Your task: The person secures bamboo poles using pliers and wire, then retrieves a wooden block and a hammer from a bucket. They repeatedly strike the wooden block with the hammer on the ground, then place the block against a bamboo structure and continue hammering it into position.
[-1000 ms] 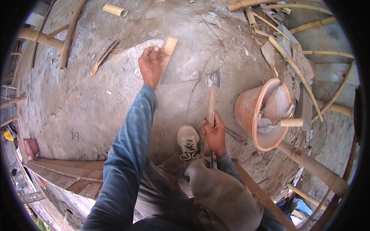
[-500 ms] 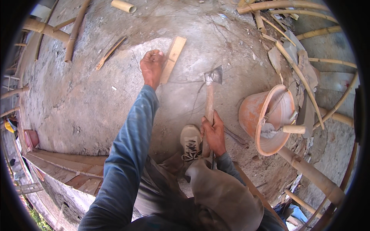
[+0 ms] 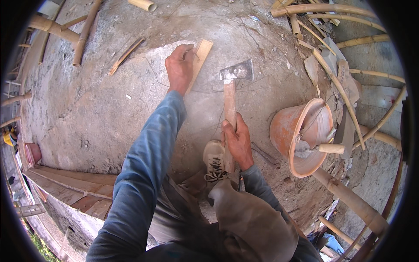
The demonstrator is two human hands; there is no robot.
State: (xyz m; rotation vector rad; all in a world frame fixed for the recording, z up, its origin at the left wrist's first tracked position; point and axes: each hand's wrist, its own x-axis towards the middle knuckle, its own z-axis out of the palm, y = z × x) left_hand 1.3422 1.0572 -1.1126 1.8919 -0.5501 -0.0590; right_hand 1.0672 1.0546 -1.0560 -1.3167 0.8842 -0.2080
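My right hand (image 3: 237, 140) is wrapped round the wooden handle of a hatchet (image 3: 229, 102). Its broad metal head is uppermost, held over the concrete floor. My left hand (image 3: 180, 67) is closed with the fingertips pinched together, beside the upper part of a short, flat wooden board (image 3: 201, 58) that lies slanting on the floor. Something thin seems to poke out of the pinch over the board, too small to name. The hand hides part of the board's left edge. Below the hatchet handle is my shoe (image 3: 214, 158).
An orange bucket (image 3: 283, 131) lies tipped to the right, a wooden-handled tool (image 3: 331, 148) in its mouth beside grey mortar. Bamboo poles (image 3: 336, 83) crowd the right side. A split stick (image 3: 125, 56) lies left of the board. A ledge edge (image 3: 72, 183) runs along the lower left.
The hatchet has swung slightly left, its head now tilted and facing more across. My left hand has shifted a little right and up, closer over the board.
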